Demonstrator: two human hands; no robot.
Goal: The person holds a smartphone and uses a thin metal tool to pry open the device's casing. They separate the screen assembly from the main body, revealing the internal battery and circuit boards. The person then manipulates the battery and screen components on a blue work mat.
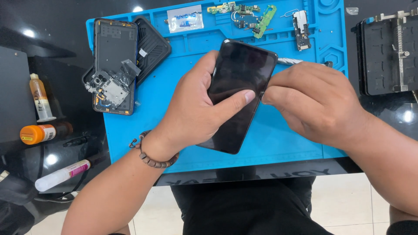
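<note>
left hand (196, 109) grips dark phone (239, 87) over blue mat (283, 135); right hand (313, 102) pinches its edge, metal tool (289, 61) behind.

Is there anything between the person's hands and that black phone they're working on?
Nothing visible. The left hand grips the black phone directly, thumb across its screen, and the right hand touches its right edge.

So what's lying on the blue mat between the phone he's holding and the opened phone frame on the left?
In the head view, a black back cover lies between the phone and the opened frame, resting on the blue mat.
</note>
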